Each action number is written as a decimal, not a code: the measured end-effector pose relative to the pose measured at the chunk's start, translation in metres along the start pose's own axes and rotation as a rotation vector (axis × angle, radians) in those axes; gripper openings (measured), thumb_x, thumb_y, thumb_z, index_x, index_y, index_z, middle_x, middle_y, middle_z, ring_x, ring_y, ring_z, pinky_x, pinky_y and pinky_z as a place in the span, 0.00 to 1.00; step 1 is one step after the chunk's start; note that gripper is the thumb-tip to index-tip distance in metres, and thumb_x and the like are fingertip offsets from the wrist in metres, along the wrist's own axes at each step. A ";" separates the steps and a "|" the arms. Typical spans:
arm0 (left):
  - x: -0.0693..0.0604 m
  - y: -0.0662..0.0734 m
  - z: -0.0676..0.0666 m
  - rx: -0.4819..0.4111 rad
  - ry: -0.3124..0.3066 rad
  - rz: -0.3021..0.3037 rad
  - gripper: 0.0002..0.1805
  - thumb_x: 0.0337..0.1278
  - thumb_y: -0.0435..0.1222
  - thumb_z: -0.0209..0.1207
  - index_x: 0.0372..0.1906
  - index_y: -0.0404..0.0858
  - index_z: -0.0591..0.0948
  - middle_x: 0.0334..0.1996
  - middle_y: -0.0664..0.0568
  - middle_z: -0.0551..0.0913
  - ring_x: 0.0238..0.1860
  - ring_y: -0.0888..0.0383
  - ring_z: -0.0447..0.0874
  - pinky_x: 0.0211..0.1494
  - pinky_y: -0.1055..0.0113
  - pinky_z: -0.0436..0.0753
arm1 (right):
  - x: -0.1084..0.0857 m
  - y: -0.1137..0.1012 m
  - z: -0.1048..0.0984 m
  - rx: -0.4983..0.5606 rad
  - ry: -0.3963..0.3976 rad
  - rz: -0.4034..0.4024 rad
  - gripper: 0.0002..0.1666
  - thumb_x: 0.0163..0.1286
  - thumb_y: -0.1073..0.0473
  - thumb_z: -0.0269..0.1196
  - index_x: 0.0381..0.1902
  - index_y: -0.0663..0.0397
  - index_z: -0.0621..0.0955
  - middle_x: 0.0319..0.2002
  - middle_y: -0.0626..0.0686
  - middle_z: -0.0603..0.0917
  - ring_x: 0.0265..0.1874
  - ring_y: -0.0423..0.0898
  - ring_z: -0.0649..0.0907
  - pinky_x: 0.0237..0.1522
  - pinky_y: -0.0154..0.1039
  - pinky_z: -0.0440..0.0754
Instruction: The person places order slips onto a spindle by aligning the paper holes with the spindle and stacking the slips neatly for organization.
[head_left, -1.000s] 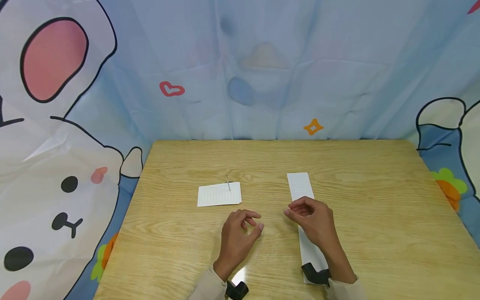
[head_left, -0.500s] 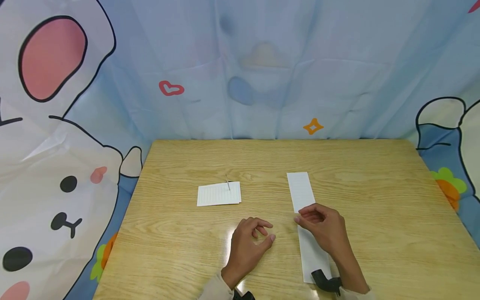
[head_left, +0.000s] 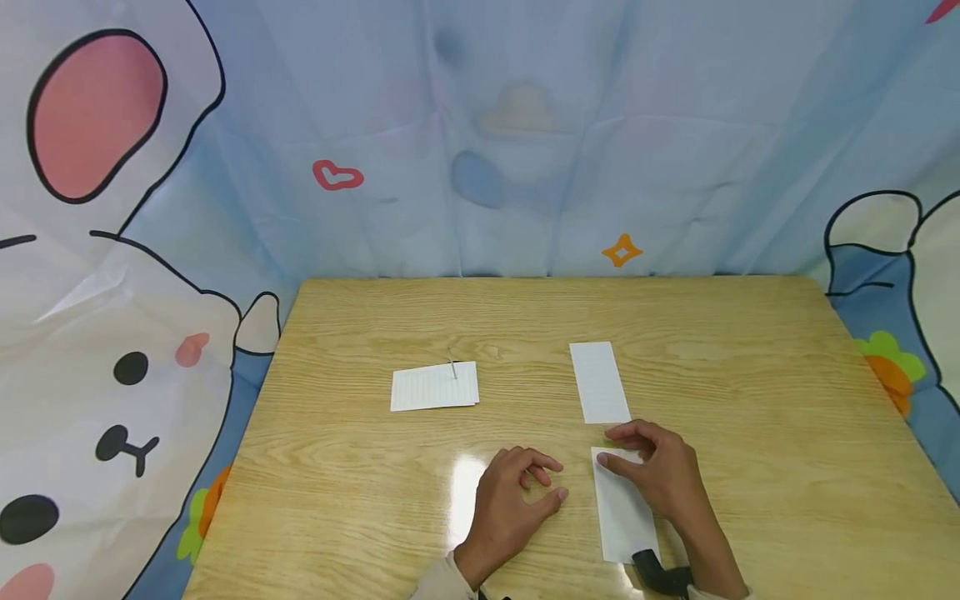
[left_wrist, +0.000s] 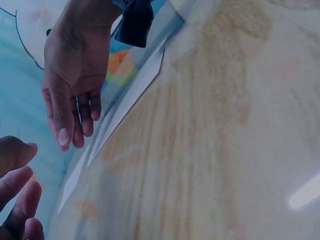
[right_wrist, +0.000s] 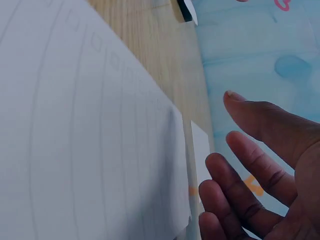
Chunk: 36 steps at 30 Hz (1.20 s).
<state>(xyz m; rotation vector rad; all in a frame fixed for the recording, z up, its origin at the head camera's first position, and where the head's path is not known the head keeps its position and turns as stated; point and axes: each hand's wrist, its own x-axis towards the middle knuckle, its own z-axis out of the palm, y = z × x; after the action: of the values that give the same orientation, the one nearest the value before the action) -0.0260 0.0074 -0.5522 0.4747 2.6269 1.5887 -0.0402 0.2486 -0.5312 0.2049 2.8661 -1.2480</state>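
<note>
Backed by a blue cartoon curtain (head_left: 390, 92), over a pale wood table (head_left: 337, 475): right hand (head_left: 663, 468) with a loose, released grip, close above or touching a near lined sheet (head_left: 621, 515), at 7 o'clock from it; far sheet (head_left: 600, 383) at 11 o'clock. Left hand (head_left: 512, 504) likewise loose, grasping nothing, with a paper stack (head_left: 427, 389) at 11 o'clock. Probably best handled with a light, flat touch, to avoid dragging or creasing. Unclear: any actual contact. Partly covered by right hand and wrist device (head_left: 654, 573): near lined sheet. Too small to identify: slim object (head_left: 453, 370) at the stack's edge.

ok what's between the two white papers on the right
A strip of bare tabletop separates the far paper from the near paper; in the head view, the right hand partly covers it.
</note>
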 end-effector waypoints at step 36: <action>-0.016 0.003 0.034 0.319 -0.123 0.132 0.21 0.43 0.45 0.84 0.45 0.58 0.88 0.33 0.69 0.81 0.35 0.77 0.67 0.33 0.82 0.68 | -0.003 0.009 0.002 -0.213 0.009 -0.124 0.25 0.48 0.65 0.85 0.45 0.49 0.89 0.37 0.48 0.89 0.43 0.50 0.79 0.45 0.48 0.74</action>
<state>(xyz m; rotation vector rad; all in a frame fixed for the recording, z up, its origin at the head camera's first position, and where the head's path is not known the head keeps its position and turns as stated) -0.0036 0.0341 -0.5677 0.7478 2.8119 1.1244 -0.0360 0.2523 -0.5391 0.0303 3.0313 -0.9475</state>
